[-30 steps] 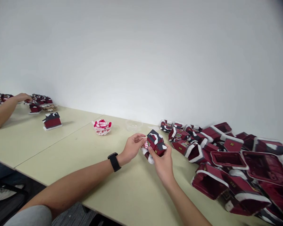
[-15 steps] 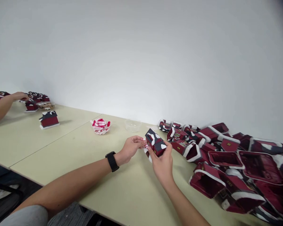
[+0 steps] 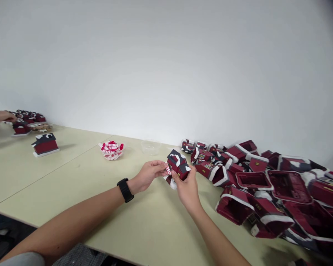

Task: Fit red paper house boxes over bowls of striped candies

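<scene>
A small dark red house (image 3: 180, 170) with a grey, white-patched roof is held above the table by my right hand (image 3: 188, 186), thumb on its near side. My left hand (image 3: 148, 175), with a black watch on the wrist, pinches a small red-and-white striped piece (image 3: 168, 168) against the house's left side. The white base edge of the house shows below, tilted. A clear bowl of red-and-white striped pieces (image 3: 111, 150) stands left of my hands.
Many red houses (image 3: 255, 181) lie piled on the table (image 3: 122, 218) at the right, along the wall. A clear bowl (image 3: 151, 147) stands behind my hands. One house (image 3: 45, 144) stands left; beyond it are a person's hand (image 3: 5, 116), more houses and another bowl (image 3: 40, 127).
The view has shifted slightly to the right. The held house has turned a little in my right hand, and the striped piece at its side shows more clearly. The other person's arm shows less.
</scene>
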{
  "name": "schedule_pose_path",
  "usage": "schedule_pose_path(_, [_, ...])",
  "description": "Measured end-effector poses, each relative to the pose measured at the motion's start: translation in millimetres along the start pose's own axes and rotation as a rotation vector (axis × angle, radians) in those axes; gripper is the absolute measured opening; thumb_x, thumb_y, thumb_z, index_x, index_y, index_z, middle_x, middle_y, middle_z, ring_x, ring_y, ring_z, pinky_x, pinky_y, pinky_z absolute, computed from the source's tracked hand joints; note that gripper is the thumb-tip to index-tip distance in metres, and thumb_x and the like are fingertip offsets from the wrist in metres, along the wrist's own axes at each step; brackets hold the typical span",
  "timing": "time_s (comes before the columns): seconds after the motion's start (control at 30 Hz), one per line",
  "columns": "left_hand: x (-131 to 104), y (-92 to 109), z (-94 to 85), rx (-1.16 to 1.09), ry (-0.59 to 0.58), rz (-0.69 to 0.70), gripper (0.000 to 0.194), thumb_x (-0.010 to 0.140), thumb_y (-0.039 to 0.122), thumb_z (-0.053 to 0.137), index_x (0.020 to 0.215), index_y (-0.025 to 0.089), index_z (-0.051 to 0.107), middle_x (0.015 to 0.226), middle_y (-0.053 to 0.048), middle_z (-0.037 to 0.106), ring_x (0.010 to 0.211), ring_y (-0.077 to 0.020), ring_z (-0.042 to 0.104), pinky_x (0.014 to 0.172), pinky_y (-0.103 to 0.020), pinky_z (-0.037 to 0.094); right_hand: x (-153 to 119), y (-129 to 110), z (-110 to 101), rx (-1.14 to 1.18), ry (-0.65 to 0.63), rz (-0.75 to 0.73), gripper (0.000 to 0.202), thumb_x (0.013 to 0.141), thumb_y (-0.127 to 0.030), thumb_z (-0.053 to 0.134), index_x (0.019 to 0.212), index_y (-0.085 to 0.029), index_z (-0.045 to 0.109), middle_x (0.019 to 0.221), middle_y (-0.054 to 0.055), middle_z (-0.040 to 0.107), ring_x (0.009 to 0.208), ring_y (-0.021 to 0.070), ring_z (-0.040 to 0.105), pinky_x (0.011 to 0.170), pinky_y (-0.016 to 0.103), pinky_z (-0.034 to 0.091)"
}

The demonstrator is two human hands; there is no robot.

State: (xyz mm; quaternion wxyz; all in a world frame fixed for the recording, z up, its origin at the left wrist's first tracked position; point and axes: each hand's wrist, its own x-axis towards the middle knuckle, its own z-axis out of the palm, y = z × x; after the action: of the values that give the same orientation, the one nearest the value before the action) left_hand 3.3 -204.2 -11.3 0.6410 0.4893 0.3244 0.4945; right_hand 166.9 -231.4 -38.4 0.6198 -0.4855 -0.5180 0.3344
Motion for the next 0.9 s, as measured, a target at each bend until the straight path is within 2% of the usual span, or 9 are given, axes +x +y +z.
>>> schedule_pose_path(0.33, [2.7, -4.7, -2.4, -0.021, 0.020, 0.014, 0.036, 0.070, 0.040, 0.093, 0.082, 0.011, 0.074, 0.087, -0.007, 0.072, 0.079, -0.0129, 0.064, 0.086, -0.029, 0.052, -0.1, -5.5, -2.1, -0.074, -0.018, 0.003, 0.068, 0.075, -0.060, 0.073, 0.123, -0.020, 0.046, 0.114, 0.011, 0.071, 0.099, 0.0250, 0.068, 0.086, 0.034, 0.052])
schedule_pose_path(0.53, [4.3, -7.5, -5.3, -0.097, 0.039, -0.028, 0.035, 0.070, 0.038, 0.094, 0.085, 0.011, 0.077, 0.091, -0.006, 0.072, 0.082, -0.0116, 0.064, 0.085, -0.024, 0.052, -2.2, -7.7, -3.1, -0.137, -0.076, -0.023, 0.065, 0.076, -0.055, 0.073, 0.123, -0.019, 0.046, 0.106, 0.009, 0.071, 0.090, 0.0256, 0.067, 0.079, 0.034, 0.051])
schedule_pose_path(0.77, [2.9, -5.3, -3.1, -0.200, 0.041, -0.130, 0.009, 0.084, 0.020, 0.082, 0.085, 0.012, 0.078, 0.096, -0.006, 0.072, 0.085, -0.0091, 0.064, 0.085, -0.017, 0.054, -1.9, -7.2, -4.1, -0.138, -0.089, -0.076, 0.057, 0.078, -0.049, 0.072, 0.120, -0.020, 0.047, 0.110, 0.010, 0.071, 0.094, 0.0263, 0.067, 0.080, 0.034, 0.051])
schedule_pose_path(0.9, [2.6, -5.2, -1.4, -0.195, 0.039, -0.121, 0.012, 0.083, 0.021, 0.083, 0.088, 0.012, 0.077, 0.098, -0.005, 0.072, 0.086, -0.0087, 0.064, 0.085, -0.016, 0.053, -1.5, -8.6, -3.9, -0.139, -0.100, -0.074, 0.056, 0.079, -0.048, 0.072, 0.119, -0.019, 0.046, 0.108, 0.010, 0.072, 0.093, 0.0257, 0.067, 0.080, 0.034, 0.052])
